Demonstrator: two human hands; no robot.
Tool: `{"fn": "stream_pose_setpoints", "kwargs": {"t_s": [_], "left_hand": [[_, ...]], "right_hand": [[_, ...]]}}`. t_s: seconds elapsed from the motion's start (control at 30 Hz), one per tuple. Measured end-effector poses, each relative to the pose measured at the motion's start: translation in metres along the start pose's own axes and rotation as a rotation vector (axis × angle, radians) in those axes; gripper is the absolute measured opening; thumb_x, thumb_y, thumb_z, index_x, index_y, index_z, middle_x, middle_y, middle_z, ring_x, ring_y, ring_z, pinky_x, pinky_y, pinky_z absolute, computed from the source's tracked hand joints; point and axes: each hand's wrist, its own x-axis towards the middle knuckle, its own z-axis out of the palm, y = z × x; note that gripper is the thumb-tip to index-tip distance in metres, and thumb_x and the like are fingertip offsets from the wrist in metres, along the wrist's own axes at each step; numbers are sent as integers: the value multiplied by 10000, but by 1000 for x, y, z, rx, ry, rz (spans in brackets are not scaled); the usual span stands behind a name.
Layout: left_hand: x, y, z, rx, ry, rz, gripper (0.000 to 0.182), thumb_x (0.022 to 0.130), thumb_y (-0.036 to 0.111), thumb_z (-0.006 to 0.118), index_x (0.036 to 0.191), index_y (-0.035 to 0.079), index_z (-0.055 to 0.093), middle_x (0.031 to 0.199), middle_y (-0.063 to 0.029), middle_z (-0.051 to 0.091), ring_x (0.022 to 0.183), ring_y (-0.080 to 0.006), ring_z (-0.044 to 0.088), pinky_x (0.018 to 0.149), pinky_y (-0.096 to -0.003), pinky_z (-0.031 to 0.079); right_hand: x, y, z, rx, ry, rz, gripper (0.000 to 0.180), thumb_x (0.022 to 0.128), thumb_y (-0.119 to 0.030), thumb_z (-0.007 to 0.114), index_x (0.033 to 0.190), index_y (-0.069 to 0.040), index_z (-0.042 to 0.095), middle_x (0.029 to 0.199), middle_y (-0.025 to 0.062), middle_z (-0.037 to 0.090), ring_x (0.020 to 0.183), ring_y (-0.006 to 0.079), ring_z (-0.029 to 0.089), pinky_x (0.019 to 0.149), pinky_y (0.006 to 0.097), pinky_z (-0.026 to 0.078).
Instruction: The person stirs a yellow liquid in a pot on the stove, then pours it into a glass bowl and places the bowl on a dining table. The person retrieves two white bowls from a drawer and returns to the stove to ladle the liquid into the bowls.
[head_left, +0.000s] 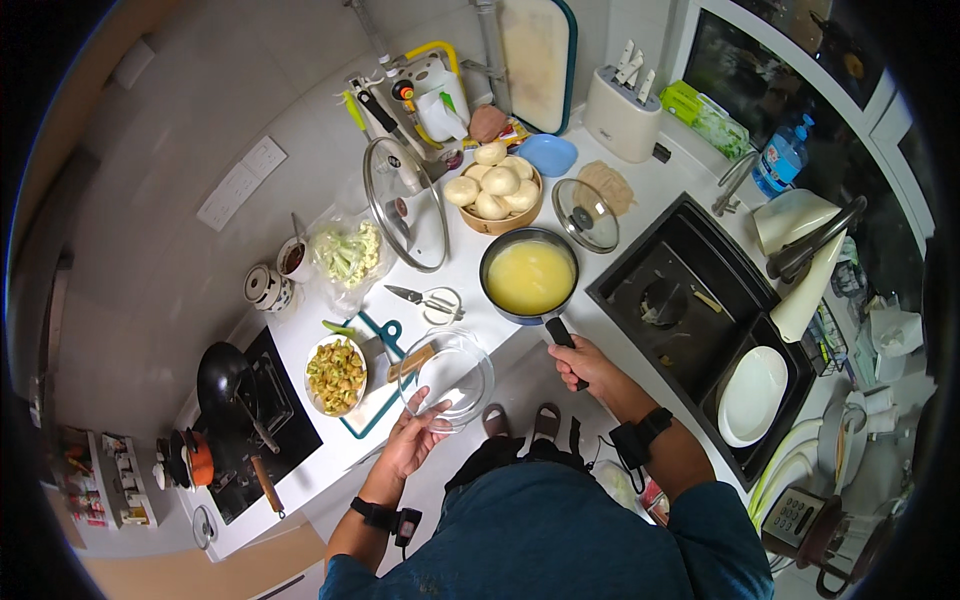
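My left hand (418, 429) holds a clear glass bowl (484, 375) by its near rim, over the counter's front edge. The black handle of a saucepan (574, 264) is gripped in my right hand (583, 364); pale yellow liquid (529, 277) fills much of the pan. Beneath and left of the bowl are a cleaver with a wooden handle (412, 363) and a teal-edged cutting board (364, 429). A white dish of chopped, browned food (336, 374) sits by the board. Kitchen scissors (440, 305) lie between bowl and pan.
Round buns fill a basket (500, 223) behind the pan. Glass lids (592, 234) stand nearby, one large lid (411, 225) upright. Bagged cauliflower (346, 253) is at left, beyond the hob (300, 420) with its wok (222, 371). A black sink (652, 262) holds a white oval dish (752, 396).
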Motion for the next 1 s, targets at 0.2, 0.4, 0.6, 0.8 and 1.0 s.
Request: {"fn": "stream_pose_setpoints", "kwargs": {"t_s": [0.2,0.4,0.6,0.8,1.0], "left_hand": [[19,2,-2,55,58,-7,521,986,93,565,1470,145,380,1321,-207,571,938,-224,670,870,-375,567],[32,9,-16,70,-8,-20,554,998,70,556,1502,163,347,1340,-191,575,944,-216,698,860,-353,589],[53,19,-34,123,-77,-59,634,974,23,564,1529,190,305,1336,-161,572,956,-209,681,857,-349,572],[76,28,-39,196,-193,-120,687,969,14,552,1557,210,255,1353,-157,555,982,-191,647,907,-366,516],[101,33,-16,337,-310,-160,741,971,15,516,1579,102,101,1399,-191,509,1047,-223,635,941,-383,514]], "right_hand": [[-6,-2,0,-78,-3,-20,212,980,-214,596,940,-100,422,624,-12,470,426,81,426,373,286,369],[-14,-16,8,-112,36,-54,207,975,-218,595,946,-93,432,620,-10,471,411,82,419,373,285,364],[-39,-30,14,-166,96,9,210,960,-221,605,962,-91,439,610,-4,464,402,86,414,366,284,354],[-66,-25,26,0,189,35,210,960,-206,614,970,-87,441,585,-9,442,385,93,406,356,280,340],[-107,-22,16,129,280,-80,188,973,-174,599,944,-87,435,567,-16,440,359,81,380,343,256,323]]}}
